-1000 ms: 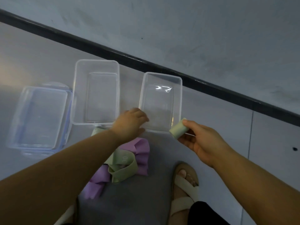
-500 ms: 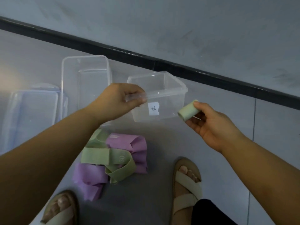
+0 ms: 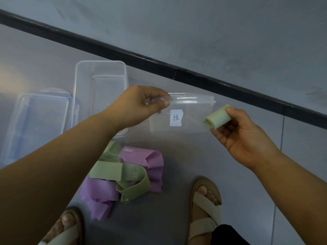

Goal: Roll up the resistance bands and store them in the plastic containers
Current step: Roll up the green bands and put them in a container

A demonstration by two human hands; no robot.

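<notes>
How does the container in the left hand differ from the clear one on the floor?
The held container is tipped, side wall toward the camera, the left hand gripping its rim; the floor container sits flat, opening up. The held container bears a white label; the floor container shows none. Both are clear and empty.

One wide-angle view from the person's head looks forward and steeply down at the floor (image 3: 168, 218), rolled so the skirting (image 3: 106, 47) runs diagonally across the top. The left hand (image 3: 141, 105) and right hand (image 3: 242, 137) sit close, mid-frame; feet (image 3: 205, 200) show at the bottom edge.
</notes>
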